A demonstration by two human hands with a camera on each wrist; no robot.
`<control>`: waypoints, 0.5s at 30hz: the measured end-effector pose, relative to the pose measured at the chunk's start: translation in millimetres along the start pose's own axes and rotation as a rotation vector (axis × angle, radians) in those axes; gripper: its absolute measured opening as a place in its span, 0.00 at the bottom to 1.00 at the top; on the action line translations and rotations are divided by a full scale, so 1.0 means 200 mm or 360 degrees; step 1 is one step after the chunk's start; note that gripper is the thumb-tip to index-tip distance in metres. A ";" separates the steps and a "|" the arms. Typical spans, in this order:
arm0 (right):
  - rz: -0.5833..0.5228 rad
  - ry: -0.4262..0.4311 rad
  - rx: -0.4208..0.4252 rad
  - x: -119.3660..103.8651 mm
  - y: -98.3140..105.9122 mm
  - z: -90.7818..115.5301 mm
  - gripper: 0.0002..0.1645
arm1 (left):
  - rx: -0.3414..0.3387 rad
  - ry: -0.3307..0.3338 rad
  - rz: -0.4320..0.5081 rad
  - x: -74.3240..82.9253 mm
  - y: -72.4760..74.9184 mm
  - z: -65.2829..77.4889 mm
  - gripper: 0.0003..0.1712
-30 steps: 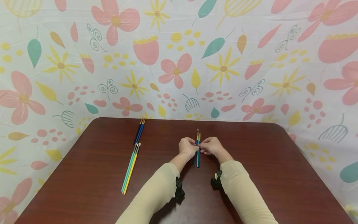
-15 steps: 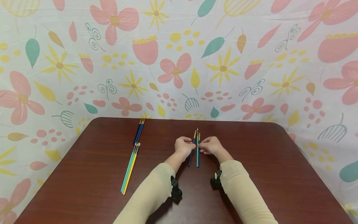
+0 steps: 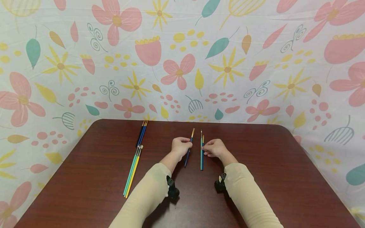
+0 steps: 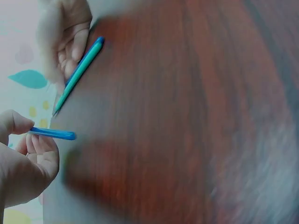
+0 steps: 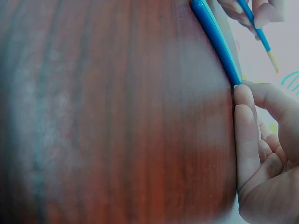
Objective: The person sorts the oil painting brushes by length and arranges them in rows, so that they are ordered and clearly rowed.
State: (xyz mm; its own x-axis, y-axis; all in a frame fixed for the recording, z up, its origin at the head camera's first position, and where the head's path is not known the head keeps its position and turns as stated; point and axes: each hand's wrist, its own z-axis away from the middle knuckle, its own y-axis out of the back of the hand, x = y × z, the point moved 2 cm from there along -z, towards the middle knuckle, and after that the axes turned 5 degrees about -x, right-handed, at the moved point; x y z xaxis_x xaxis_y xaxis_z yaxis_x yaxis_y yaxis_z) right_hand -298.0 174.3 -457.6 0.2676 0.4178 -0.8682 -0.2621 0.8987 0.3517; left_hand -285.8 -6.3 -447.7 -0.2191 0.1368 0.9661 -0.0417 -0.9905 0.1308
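In the head view my left hand (image 3: 181,146) pinches a blue paintbrush (image 3: 187,157) between thumb and fingers, bristles pointing away. The left wrist view shows the handle end of that paintbrush (image 4: 53,134) sticking out past the fingers. To its right, a teal paintbrush (image 3: 201,161) and a second blue paintbrush (image 3: 203,160) lie side by side on the table. My right hand (image 3: 215,148) holds the second blue paintbrush at about its middle, thumb and fingertips at the handle. In the right wrist view these fingertips (image 5: 244,95) meet the blue handle (image 5: 217,42).
On the left of the brown table (image 3: 256,177) lie teal and yellow paintbrushes (image 3: 133,172). Beyond them, dark and blue paintbrushes (image 3: 141,134) reach the back edge. A floral cloth (image 3: 182,47) hangs behind the table.
My left hand has drawn one blue paintbrush leftward, away from the teal and the other blue one, and its handle now slants more. My right hand has stayed in place.
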 end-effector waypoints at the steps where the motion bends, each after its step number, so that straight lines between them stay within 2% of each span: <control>1: -0.0001 0.0001 -0.0002 0.00 0.00 0.00 0.15 | -0.0010 0.0004 0.0028 0.00 0.01 0.00 0.14; 7: -0.0002 0.0023 -0.0015 0.00 0.00 0.00 0.14 | -0.0053 0.0042 0.0149 0.02 0.08 -0.03 0.17; 15: 0.0004 0.0007 -0.0015 0.00 0.00 0.00 0.14 | -0.0046 0.0038 0.0165 0.03 0.19 -0.06 0.18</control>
State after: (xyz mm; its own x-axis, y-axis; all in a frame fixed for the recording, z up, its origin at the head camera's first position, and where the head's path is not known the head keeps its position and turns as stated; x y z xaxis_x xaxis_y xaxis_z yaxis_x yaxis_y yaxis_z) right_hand -297.3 174.9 -457.6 0.2626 0.4193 -0.8690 -0.2715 0.8964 0.3505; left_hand -299.9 -42.2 -438.6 -0.2467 0.0340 0.9685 -0.0458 -0.9987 0.0234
